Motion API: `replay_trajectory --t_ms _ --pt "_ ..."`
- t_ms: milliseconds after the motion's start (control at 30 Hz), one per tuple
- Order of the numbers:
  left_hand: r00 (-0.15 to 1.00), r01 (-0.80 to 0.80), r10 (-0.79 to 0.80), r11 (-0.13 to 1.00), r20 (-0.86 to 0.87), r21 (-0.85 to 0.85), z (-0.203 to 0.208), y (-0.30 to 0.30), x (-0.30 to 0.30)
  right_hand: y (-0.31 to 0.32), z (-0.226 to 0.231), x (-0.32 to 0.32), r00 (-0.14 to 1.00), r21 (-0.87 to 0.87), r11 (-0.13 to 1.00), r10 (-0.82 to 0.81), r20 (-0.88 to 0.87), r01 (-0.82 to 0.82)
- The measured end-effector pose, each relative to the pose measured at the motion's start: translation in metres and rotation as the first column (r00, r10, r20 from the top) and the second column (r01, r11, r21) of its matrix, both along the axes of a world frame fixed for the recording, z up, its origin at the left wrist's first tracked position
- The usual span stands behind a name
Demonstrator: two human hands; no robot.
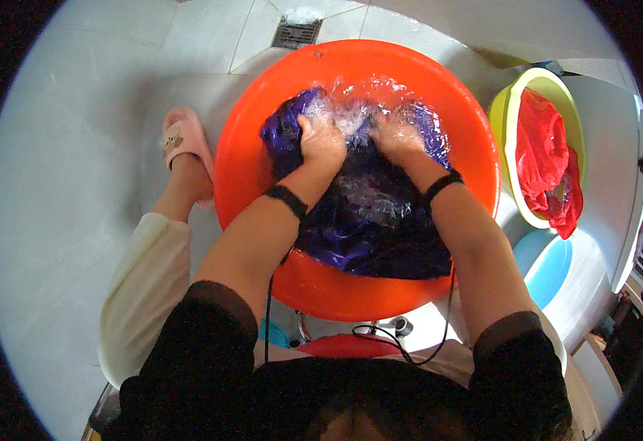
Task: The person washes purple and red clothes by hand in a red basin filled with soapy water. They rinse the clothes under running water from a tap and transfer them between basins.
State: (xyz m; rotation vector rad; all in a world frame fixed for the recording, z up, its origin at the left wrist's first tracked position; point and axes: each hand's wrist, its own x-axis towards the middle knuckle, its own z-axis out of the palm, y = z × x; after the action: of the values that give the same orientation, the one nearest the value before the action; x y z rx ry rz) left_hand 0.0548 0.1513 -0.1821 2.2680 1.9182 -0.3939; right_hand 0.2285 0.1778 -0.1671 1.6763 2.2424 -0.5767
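Both hands are clenched on one dark purple garment (369, 220) sunk in the soapy water of the orange basin (248, 132) — the left hand (323, 143) and right hand (396, 136) each bunch a fistful of wet cloth near the far side. The wash looks midway: suds are up, nothing is wrung out yet. One red cloth (545, 158) sits in one yellow-green tub (508, 99) — beside one blue basin (549, 264) and one pink slipper (183, 140).

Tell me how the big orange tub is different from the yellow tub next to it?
The orange tub looks much bigger and rounder than the yellow tub. The orange tub holds foamy water and a wet purple cloth; the yellow tub holds a red cloth, and no water shows there. Both hands, left hand and right hand, squeeze the purple cloth in the orange tub; nobody touches the yellow tub. Both tubs sit on the pale tiled floor.
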Motion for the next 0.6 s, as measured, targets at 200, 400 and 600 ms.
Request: replay_trajectory --t_ms 200,400,600 --pt "0.806 -0.369 0.525 0.807 0.275 -0.461 0.056 0.072 -0.006 0.045 0.004 0.012 0.839 -0.154 0.865 -0.501 -0.212 0.477" --pt "0.866 -0.001 -0.063 0.992 0.495 0.128 0.089 -0.006 -0.046 -0.045 0.076 0.035 0.916 0.136 0.990 0.094 -0.391 -0.043" --pt "0.938 0.236 -0.164 0.948 0.307 -0.214 0.068 -0.088 -0.024 -0.096 0.072 0.012 0.946 -0.118 0.941 0.322 0.031 -0.316"
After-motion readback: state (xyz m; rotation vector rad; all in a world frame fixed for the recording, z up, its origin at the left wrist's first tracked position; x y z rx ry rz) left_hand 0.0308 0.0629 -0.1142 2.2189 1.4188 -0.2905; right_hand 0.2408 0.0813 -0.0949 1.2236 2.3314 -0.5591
